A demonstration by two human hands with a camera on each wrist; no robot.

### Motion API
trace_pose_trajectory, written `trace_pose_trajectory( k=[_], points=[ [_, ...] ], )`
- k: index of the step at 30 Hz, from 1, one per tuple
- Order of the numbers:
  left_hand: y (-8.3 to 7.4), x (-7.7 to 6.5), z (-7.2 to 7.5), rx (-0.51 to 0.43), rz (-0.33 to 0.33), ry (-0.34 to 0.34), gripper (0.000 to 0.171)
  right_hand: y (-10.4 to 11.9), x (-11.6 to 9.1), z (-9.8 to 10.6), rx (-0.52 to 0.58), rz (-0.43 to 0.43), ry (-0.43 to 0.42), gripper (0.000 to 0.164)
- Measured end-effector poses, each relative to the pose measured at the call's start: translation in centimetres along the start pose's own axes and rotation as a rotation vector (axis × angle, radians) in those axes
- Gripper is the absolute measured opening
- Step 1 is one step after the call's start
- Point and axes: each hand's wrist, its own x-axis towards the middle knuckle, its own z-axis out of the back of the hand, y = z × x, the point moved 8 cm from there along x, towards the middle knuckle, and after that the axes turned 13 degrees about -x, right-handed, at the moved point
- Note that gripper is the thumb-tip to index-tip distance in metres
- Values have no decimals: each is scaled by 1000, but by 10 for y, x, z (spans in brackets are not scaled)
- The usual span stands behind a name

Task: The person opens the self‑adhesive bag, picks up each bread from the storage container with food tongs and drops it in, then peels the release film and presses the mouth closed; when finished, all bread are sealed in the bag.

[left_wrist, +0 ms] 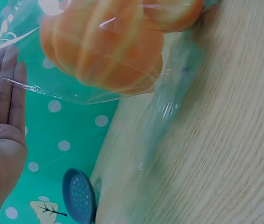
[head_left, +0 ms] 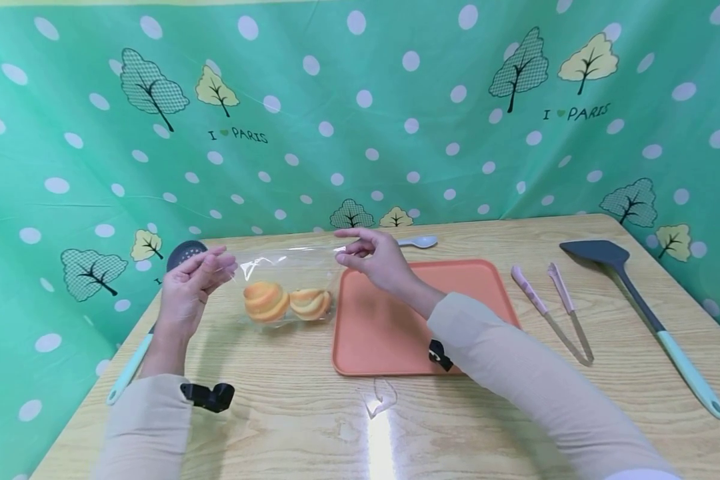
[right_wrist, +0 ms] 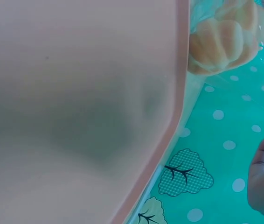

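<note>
A clear plastic bag (head_left: 288,262) is stretched between my two hands, with two golden bread rolls (head_left: 266,302) side by side at its bottom. My left hand (head_left: 187,293) holds the bag's upper left corner between thumb and fingers. At the opposite top corner, my right hand (head_left: 377,259) pinches the plastic between thumb and forefinger. In the left wrist view the rolls (left_wrist: 101,44) show through the film, which overlaps the left fingertips. The right wrist view catches the rolls (right_wrist: 223,42) beyond the tray edge, while the right fingers are out of that view.
A coral tray (head_left: 369,333) lies under my right forearm, with a pale spoon (head_left: 419,241) behind it. Further right are pink-handled tongs (head_left: 543,307) and a dark turner (head_left: 600,252). A slotted skimmer (head_left: 185,253) lies at the left edge. A thin pale loop (head_left: 384,405) sits in front.
</note>
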Motion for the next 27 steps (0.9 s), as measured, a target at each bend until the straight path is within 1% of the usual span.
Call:
trace_pose_trajectory(
  k=[3, 6, 10, 12, 16, 19, 23, 27],
  points=[
    [1, 0, 0, 50, -22, -12, 23, -1, 0, 1, -6, -3, -14, 41],
    [0, 0, -1, 79, -49, -28, 22, -2, 0, 2, -26, -6, -17, 42],
    [-2, 0, -3, 111, -83, -63, 21, -2, 0, 1, -74, -20, -1, 46],
    [-2, 0, -3, 100, -95, -80, 20, -4, -1, 0, -106, -38, 18, 44],
    [-1, 0, 0, 96, -113, -119, 21, -7, -2, -4, -152, -54, 72, 29],
    [-1, 0, 3, 137, -135, -169, 22, -8, -2, -6, -167, -34, 84, 25],
    [-3, 0, 6, 185, -181, -240, 22, -5, -3, -6, -163, 4, 60, 23],
    [-9, 1, 4, 199, -226, -272, 23, -1, -4, -6, -143, 26, 28, 20]
  ],
)
